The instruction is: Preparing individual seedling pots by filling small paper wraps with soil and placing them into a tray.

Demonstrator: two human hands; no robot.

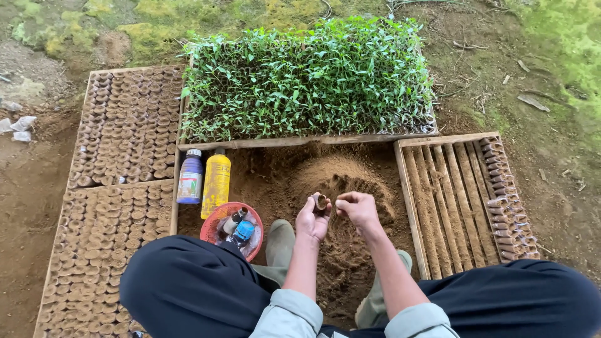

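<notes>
My left hand (312, 218) holds a small soil-filled seedling pot (320, 201) upright between its fingers. My right hand (357, 207) is closed beside it, its fingertips pinched at the pot's rim, over a heap of loose brown soil (341, 178). I cannot tell whether the right fingers hold soil. Both forearms, in pale rolled sleeves, reach out between my knees in dark trousers. My green boots (279, 244) rest on the soil.
A tray of green seedlings (310, 78) lies beyond the soil heap. Wooden frames of filled pots (122, 131) are at left. A slatted wooden frame (451, 200) with some pots is at right. A blue bottle (190, 177), yellow bottle (216, 183) and red basket (216, 224) stand nearby.
</notes>
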